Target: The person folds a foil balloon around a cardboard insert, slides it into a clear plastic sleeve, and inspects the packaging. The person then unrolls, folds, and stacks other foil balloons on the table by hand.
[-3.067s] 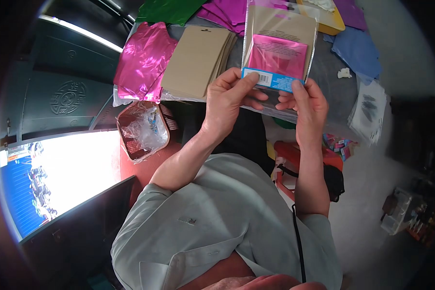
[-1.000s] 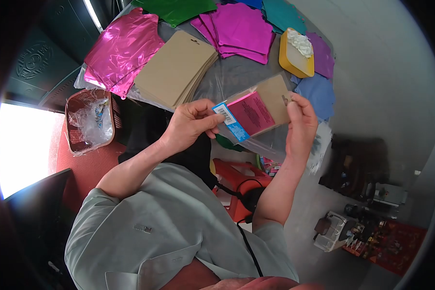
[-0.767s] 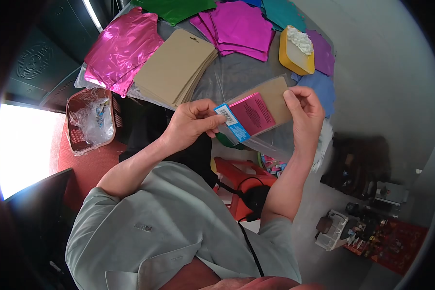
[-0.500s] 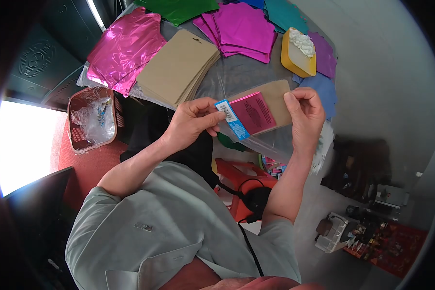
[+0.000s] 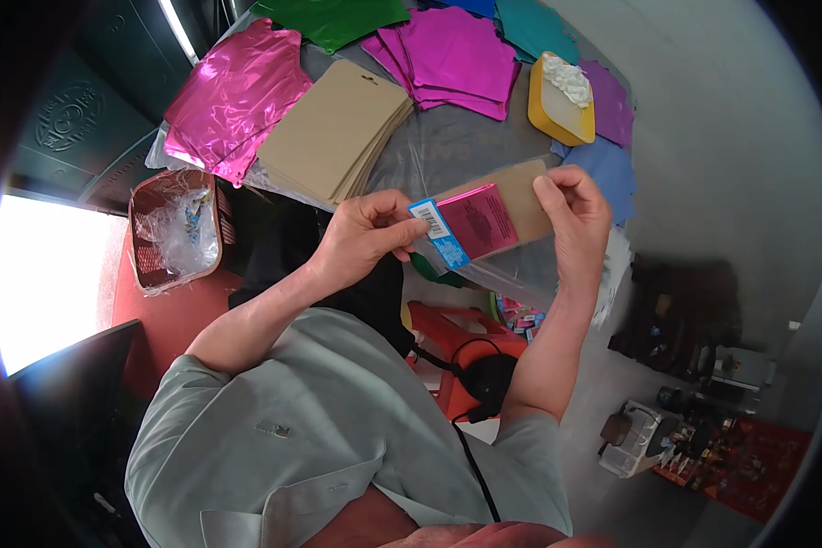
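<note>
Between my hands is a clear plastic bag (image 5: 517,271) with a brown card (image 5: 526,189) and a pink packet (image 5: 480,224) showing in it; the packet bears a blue barcode label (image 5: 440,235) along its left end. My left hand (image 5: 367,239) pinches the bag at the label, thumb on top. At the other end, my right hand (image 5: 578,219) is closed on the upper right corner of the card and bag, thumb against the near face. The fingertips behind are partly hidden.
Brown cards (image 5: 331,128) lie stacked on the table, beside shiny pink sheets (image 5: 237,100) and magenta sheets (image 5: 452,59). A yellow tub (image 5: 536,116) holding white material stands at the back right. Left of me is a basket (image 5: 137,233) of plastic scraps; below, a red stool (image 5: 438,329).
Both hands keep their hold. The card and bag have tilted slightly, with the card's upper edge a little lower, and my right hand has shifted slightly left.
</note>
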Available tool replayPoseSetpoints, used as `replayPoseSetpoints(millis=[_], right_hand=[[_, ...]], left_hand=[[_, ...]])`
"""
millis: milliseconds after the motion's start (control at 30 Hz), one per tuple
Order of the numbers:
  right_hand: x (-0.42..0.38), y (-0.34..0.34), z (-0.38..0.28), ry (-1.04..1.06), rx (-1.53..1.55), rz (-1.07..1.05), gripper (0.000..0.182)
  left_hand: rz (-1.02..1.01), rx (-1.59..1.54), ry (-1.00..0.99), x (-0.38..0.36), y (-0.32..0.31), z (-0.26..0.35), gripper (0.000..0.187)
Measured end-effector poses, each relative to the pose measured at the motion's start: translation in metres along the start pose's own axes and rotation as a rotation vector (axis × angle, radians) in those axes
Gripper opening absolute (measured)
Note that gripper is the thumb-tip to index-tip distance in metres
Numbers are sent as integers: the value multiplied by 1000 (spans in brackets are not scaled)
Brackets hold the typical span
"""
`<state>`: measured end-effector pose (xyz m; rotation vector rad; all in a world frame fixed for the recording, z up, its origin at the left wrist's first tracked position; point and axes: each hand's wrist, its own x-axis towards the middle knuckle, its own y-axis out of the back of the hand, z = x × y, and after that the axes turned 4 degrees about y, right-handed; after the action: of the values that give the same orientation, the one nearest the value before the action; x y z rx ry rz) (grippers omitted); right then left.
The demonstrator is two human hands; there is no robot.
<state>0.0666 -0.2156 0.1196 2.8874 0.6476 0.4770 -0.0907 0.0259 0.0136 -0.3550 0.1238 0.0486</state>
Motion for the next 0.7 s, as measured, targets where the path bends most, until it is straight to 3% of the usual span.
replayPoseSetpoints(millis=[167, 333, 433, 567, 700], right_hand=[[1, 12, 3, -1, -213, -70, 17], [1, 5, -17, -150, 40, 90, 19], [-5, 16, -3, -247, 24, -24, 21], [-9, 18, 13, -36, -61, -14, 24], [-10, 20, 18, -40, -80, -8, 29]], left_hand=[[-11, -37, -12, 0, 3, -5, 13], [7, -131, -28, 2, 0, -5, 11], [30, -157, -50, 3, -1, -1, 11], [17, -142, -19, 5, -2, 1, 12], [-2, -135, -56, 7, -1, -4, 12]])
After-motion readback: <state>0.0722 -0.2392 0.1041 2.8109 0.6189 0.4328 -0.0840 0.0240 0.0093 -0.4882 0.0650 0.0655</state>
